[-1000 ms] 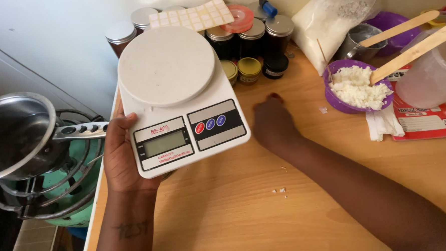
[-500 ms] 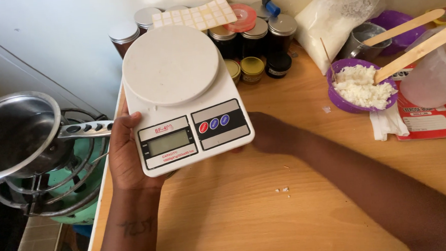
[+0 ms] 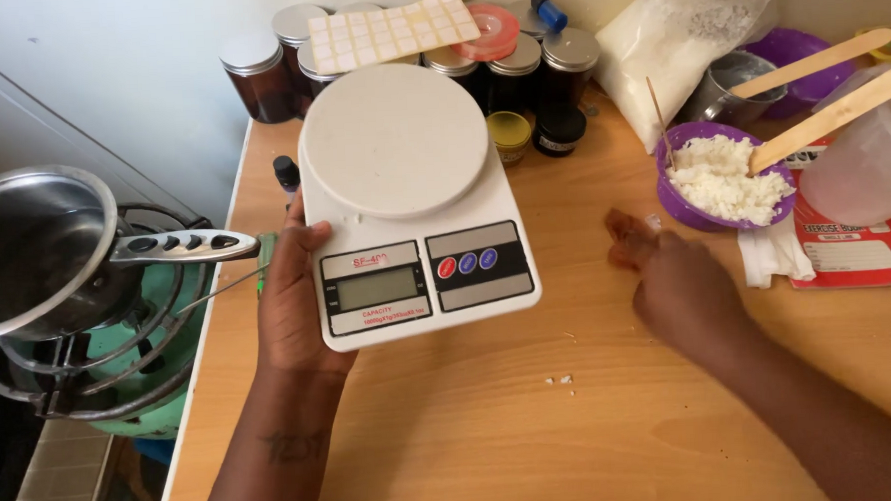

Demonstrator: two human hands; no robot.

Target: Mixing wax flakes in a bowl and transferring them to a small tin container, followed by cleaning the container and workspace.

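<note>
Left hand (image 3: 293,307) grips the white kitchen scale (image 3: 413,202) by its left edge, thumb on top, holding it above the wooden worktop (image 3: 533,417). Right hand (image 3: 682,285) lies open and empty on the worktop, just beside the purple bowl (image 3: 679,202) of white flakes. Dark jars (image 3: 258,73) line the wall; a steel pan (image 3: 35,248) sits on the burner, left.

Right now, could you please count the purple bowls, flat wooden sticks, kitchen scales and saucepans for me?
Purple bowls: 2
Flat wooden sticks: 2
Kitchen scale: 1
Saucepan: 1
Total: 6
</note>
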